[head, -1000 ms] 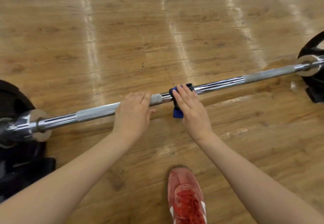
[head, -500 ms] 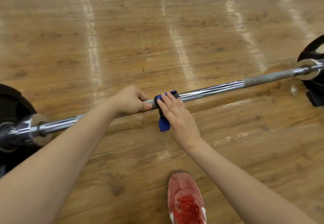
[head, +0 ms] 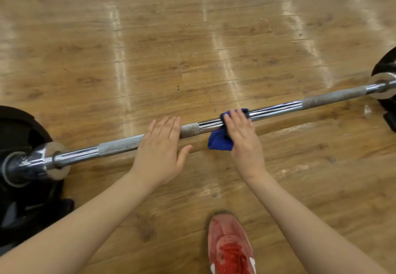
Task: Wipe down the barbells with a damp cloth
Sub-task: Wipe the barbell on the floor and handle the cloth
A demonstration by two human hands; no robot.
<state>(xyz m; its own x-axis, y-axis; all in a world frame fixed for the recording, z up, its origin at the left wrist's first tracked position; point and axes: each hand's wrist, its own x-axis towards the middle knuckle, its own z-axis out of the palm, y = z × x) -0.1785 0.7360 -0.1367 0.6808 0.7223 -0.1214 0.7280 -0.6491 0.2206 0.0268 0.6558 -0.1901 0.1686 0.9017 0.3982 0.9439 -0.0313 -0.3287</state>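
A chrome barbell (head: 276, 109) lies across the wooden floor, running from lower left up to the right. My left hand (head: 161, 147) rests flat on its knurled middle section, fingers straight and thumb out. Just to its right, my right hand (head: 242, 133) presses a blue cloth (head: 219, 139) over the smooth part of the bar. The cloth wraps around the bar and hangs below it on my side. The bar under both hands is hidden.
Black weight plates sit at both ends: one at the left (head: 20, 127) and one at the right edge (head: 385, 63). A steel collar (head: 32, 162) shows at the left end. My red shoe (head: 230, 245) stands on the floor below the hands.
My left hand has opened from a curled grip to lying flat on the bar. My right hand with the cloth has slid to the right along the bar.
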